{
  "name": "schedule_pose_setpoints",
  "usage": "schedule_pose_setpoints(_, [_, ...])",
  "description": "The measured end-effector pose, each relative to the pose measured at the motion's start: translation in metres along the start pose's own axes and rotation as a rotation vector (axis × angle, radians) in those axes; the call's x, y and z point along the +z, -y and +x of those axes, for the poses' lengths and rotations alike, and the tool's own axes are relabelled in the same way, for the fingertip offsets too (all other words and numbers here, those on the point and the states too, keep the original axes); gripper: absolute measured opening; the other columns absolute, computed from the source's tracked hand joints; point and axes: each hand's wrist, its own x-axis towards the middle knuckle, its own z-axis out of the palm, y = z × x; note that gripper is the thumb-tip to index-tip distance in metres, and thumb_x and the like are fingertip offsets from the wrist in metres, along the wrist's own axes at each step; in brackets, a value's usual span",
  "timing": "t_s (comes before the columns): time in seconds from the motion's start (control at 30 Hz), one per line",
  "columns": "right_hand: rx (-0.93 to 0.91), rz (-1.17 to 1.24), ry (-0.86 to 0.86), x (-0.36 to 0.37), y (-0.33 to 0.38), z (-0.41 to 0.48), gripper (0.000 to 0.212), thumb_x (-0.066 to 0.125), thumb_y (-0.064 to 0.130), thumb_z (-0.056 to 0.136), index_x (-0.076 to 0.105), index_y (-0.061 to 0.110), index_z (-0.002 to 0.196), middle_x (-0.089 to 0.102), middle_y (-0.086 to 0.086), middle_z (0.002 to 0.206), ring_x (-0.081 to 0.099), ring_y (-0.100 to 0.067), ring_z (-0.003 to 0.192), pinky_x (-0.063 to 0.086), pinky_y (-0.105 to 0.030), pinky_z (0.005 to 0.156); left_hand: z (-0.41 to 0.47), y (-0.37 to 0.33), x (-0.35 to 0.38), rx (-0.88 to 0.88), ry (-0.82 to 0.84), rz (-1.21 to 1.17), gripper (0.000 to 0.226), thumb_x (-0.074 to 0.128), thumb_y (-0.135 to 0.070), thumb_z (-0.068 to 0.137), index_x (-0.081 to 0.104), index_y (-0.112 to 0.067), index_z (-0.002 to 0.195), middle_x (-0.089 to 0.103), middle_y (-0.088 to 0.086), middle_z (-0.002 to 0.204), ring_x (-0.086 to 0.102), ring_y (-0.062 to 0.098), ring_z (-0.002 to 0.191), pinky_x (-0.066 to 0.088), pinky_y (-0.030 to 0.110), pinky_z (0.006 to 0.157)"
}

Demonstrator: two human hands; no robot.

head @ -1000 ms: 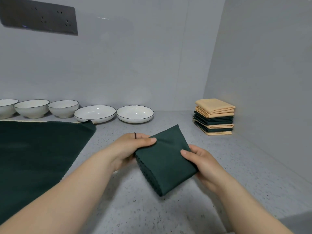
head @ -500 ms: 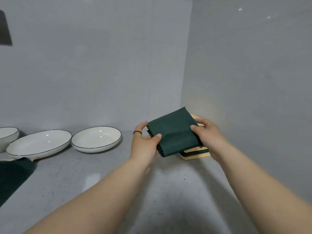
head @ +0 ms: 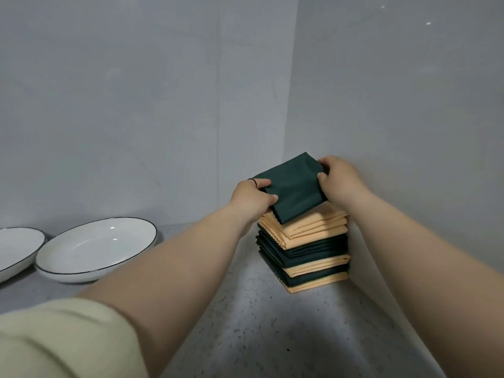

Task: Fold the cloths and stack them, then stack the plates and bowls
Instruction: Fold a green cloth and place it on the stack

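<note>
Setting: a grey speckled table [head: 259, 323] runs into a far right corner between grey walls.
Green cloth: a folded dark green cloth [head: 296, 189] is held at a tilt over the pile. Its near corner dips to the top orange layer, and whether it touches is unclear.
Left hand: the left hand [head: 252, 199] grips the cloth's left edge, thumb on top and fingers curled beneath.
Right hand: the right hand [head: 339, 181] pinches the far right corner, fingers wrapped round it.
Pile: a pile of folded cloths [head: 308, 249], orange and green layers, sits in the far right corner just beside the right wall.
Plates: two white plates [head: 95, 249] with dark rims lie side by side on the left, not yet stacked.
Likely step: placing the green cloth on top.
Risk: set down tilted or off-centre, it may slide off or unfold.
Risk: pressing on the near edge could tip the tall, slightly uneven pile toward the open table.
</note>
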Motion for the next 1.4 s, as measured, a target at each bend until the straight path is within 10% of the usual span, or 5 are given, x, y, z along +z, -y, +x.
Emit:
schedule_pose_setpoints(0.33, [-0.036,-0.451,0.152,0.017,-0.009,0.005,0.042,0.038,-0.006,0.089,0.044,0.003,0.13,0.048,-0.015,0.132,0.047,-0.031,0.12,0.04,-0.033,0.097,0.023,0.023,0.006,-0.039,0.07,0.087,0.046,0.052,0.003,0.089,0.043,-0.002,0.134,0.055,0.015,0.117,0.055,0.019,0.092,0.047,0.023,0.085])
schedule_pose_setpoints(0.47, [-0.141,-0.405,0.23,0.024,-0.001,0.008,0.043,0.034,0.002,0.094,0.04,0.011,0.136,0.046,-0.011,0.138,0.043,-0.027,0.126,0.037,-0.03,0.1,0.025,0.023,0.009,-0.018,0.078,0.146,0.041,0.052,-0.008,0.093,0.045,-0.005,0.133,0.055,0.01,0.11,0.054,0.012,0.079,0.045,0.012,0.061])
schedule_pose_setpoints(0.73, [-0.09,-0.355,0.541,0.045,-0.017,0.007,0.039,0.03,0.021,0.1,0.041,0.015,0.136,0.043,-0.007,0.142,0.039,-0.023,0.13,0.03,-0.027,0.104,0.026,0.036,0.012,-0.008,0.081,0.255,0.034,0.036,-0.019,0.1,0.049,-0.016,0.131,0.055,0.002,0.12,0.047,0.005,0.086,0.039,0.01,0.064])
schedule_pose_setpoints(1.03, [-0.111,-0.215,0.34,0.028,-0.006,-0.004,0.039,0.032,0.018,0.099,0.04,0.014,0.138,0.041,-0.005,0.144,0.036,-0.023,0.133,0.028,-0.026,0.106,0.005,0.036,-0.021,0.067,-0.082,0.355,0.033,0.035,-0.01,0.098,0.057,-0.01,0.123,0.055,0.006,0.13,0.046,0.018,0.123,0.029,0.017,0.088])
schedule_pose_setpoints(1.4, [-0.271,0.012,0.369,0.033,0.071,-0.144,0.027,0.045,0.017,0.094,0.061,0.011,0.116,0.063,-0.003,0.118,0.056,-0.017,0.109,0.037,-0.02,0.082,-0.133,0.038,-0.118,0.048,0.067,0.618,0.018,0.049,-0.012,0.093,0.064,-0.02,0.086,0.059,-0.012,0.083,0.054,0.004,0.081,0.036,-0.003,0.057])
